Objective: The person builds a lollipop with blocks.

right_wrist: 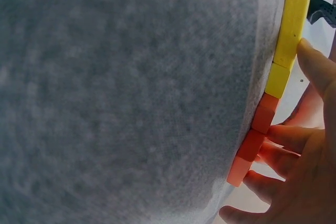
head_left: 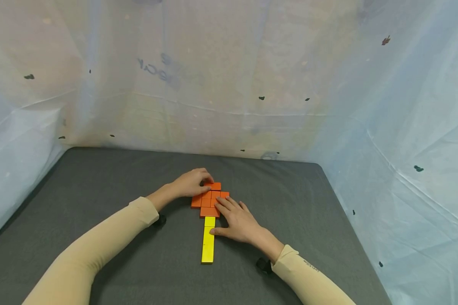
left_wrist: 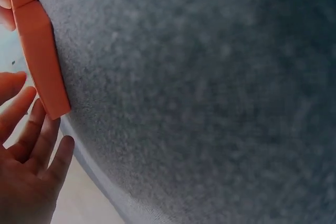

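Note:
Flat orange blocks (head_left: 206, 202) lie side by side in a stepped cluster on the grey table. A long yellow block (head_left: 208, 248) and a short yellow one (head_left: 210, 221) run in line from its near edge. My left hand (head_left: 191, 183) pinches the topmost orange block (head_left: 216, 186) at its left part, thumb in front and fingers behind. Beside the cluster, my right hand (head_left: 239, 222) has its fingers extended against the right-hand orange blocks (right_wrist: 247, 156). Its thumb touches the side of the yellow strip (right_wrist: 291, 24).
Grey cloth covers the table (head_left: 137, 262) around the blocks. Translucent plastic sheeting (head_left: 213, 84) rises behind the table and along both sides. Dark wrist cameras (head_left: 264, 265) sit under both sleeves, close above the table.

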### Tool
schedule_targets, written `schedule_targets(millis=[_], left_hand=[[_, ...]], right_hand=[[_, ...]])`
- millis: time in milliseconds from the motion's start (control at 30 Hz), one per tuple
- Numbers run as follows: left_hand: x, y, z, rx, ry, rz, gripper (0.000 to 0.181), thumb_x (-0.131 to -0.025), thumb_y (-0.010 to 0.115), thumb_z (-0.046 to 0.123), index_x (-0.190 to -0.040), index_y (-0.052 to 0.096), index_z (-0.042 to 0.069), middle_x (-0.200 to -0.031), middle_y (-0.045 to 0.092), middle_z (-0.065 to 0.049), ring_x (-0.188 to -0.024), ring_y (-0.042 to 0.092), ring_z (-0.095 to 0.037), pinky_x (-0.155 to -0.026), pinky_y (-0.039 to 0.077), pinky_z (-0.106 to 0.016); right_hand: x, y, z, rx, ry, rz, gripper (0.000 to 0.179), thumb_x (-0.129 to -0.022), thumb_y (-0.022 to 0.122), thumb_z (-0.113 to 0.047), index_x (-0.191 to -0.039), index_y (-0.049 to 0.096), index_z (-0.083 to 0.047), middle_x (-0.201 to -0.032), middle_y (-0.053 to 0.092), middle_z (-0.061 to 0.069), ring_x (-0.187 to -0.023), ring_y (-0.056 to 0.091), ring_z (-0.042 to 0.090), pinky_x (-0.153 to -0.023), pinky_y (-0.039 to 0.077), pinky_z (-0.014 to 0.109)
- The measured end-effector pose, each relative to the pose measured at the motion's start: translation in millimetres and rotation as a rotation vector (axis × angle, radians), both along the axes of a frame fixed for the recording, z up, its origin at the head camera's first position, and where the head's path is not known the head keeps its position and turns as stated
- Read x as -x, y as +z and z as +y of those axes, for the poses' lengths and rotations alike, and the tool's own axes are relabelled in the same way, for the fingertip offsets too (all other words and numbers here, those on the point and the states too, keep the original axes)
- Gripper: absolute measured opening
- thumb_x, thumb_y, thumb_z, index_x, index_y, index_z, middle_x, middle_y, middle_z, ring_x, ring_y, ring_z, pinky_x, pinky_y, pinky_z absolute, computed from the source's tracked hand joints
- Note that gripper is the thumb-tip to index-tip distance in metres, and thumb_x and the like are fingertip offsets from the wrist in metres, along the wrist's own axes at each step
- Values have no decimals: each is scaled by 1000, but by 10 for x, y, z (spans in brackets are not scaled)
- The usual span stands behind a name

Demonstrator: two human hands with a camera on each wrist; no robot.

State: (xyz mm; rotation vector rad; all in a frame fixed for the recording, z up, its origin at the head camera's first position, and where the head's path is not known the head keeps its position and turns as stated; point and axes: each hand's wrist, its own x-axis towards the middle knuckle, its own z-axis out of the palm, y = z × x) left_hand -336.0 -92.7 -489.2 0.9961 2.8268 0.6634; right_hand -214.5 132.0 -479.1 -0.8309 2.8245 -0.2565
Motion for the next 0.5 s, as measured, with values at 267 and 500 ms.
schedule_targets(millis=[267, 500], left_hand=[[19, -13, 14, 50, -24, -7, 31, -105, 65, 25, -134, 71, 15, -124, 66, -7, -112, 63, -26, -97, 55, -47], [5, 7, 5, 52, -24, -21, 31, -105, 66, 25, -134, 72, 16, -119, 65, -7, -103, 61, -23, -91, 55, -44]], right_hand=[[-3, 5, -7, 7, -6, -9, 92, -94, 64, -68, -164, 35, -16, -172, 25, 0, -159, 21, 28, -123, 24, 62], [0, 13, -14, -1, -9, -14, 92, -94, 64, -68, -164, 35, -16, -171, 25, 1, -158, 21, 28, -122, 25, 63]])
